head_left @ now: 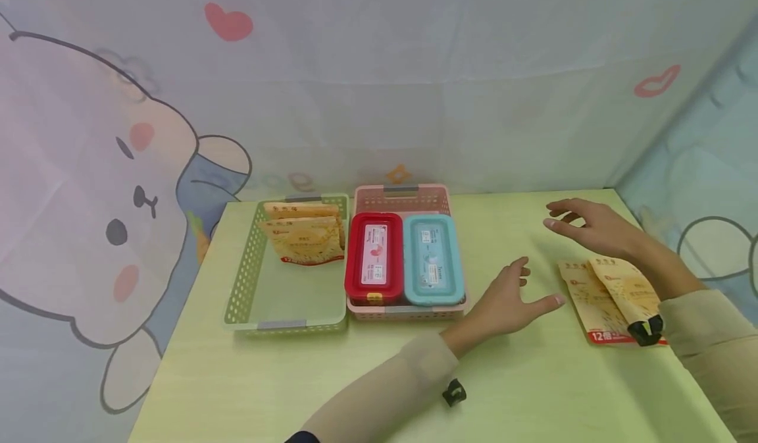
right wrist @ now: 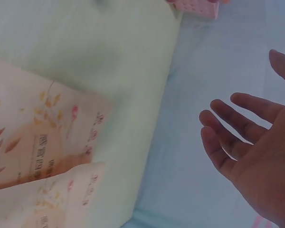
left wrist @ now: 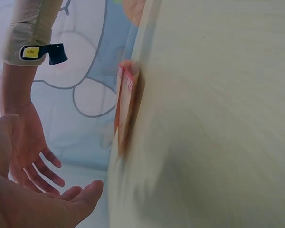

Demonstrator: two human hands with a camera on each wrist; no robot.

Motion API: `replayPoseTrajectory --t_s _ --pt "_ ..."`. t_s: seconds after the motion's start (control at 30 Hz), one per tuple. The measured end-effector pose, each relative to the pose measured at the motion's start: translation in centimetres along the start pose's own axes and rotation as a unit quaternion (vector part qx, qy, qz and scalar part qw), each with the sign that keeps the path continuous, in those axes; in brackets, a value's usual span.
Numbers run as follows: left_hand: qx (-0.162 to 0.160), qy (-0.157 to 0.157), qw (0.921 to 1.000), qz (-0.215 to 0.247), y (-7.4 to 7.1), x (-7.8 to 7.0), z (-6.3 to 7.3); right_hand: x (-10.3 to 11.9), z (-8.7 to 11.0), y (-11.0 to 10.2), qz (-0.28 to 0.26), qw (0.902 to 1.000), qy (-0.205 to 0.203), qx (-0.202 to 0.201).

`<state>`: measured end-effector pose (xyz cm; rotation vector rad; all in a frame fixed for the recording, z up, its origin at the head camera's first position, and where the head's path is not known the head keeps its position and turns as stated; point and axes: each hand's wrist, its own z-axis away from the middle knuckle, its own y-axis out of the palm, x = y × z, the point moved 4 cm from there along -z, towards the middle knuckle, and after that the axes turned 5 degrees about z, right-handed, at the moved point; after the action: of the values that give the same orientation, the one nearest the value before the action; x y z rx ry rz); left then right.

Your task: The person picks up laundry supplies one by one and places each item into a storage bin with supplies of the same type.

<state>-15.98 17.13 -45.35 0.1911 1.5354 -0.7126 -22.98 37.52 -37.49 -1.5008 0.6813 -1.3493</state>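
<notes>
My left hand (head_left: 503,301) hovers over the table to the right of the pink basket (head_left: 403,196), fingers spread, holding nothing. Farther right, my right hand (head_left: 598,229) is raised above the far side of two tan pouches (head_left: 583,291), its fingers loosely bent around nothing. The pouches lie overlapping on the table, one partly on the other; the right wrist view shows their printed pouch fronts (right wrist: 47,128) close up. Inside the pink basket sit a red-lidded box (head_left: 374,259) and a light blue-lidded box (head_left: 433,259), side by side.
Left of the pink basket stands a green basket (head_left: 254,285) with tan pouches (head_left: 304,239) upright at its back right. The pale yellow-green table (head_left: 266,384) ends at a printed curtain (head_left: 503,120) behind. Another curtain (head_left: 705,186) hangs at the right side.
</notes>
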Motion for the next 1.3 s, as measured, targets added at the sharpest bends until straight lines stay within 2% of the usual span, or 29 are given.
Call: replayPoseTrajectory --t_s 0.33,0.5,0.63,0.9,1.17,1.3 --pt "-0.033 -0.031 0.999 -0.001 2.4 0.8 -1.7 -3.0 -0.4 1.3 -0.007 0.9996 0.027 0.001" --pt "-0.034 -0.053 0.998 0.002 3.4 1.7 -2.3 -4.9 -0.1 2.4 0.005 0.9994 0.034 0.004" --pt "-0.03 -0.056 0.9978 0.02 4.1 2.1 -2.7 -6.2 0.3 3.1 0.01 0.9989 0.047 -0.002" --pt "-0.021 -0.058 0.9951 0.078 5.8 3.1 -2.9 -7.2 1.0 4.1 0.017 0.9997 0.008 0.012" --pt "-0.026 -0.094 0.9887 0.113 6.9 2.8 -3.2 -8.0 1.2 4.8 0.032 0.9991 0.008 0.025" --pt "-0.005 -0.119 0.9843 0.131 7.1 2.7 -3.5 -8.1 1.2 5.0 0.035 0.999 0.004 0.026"
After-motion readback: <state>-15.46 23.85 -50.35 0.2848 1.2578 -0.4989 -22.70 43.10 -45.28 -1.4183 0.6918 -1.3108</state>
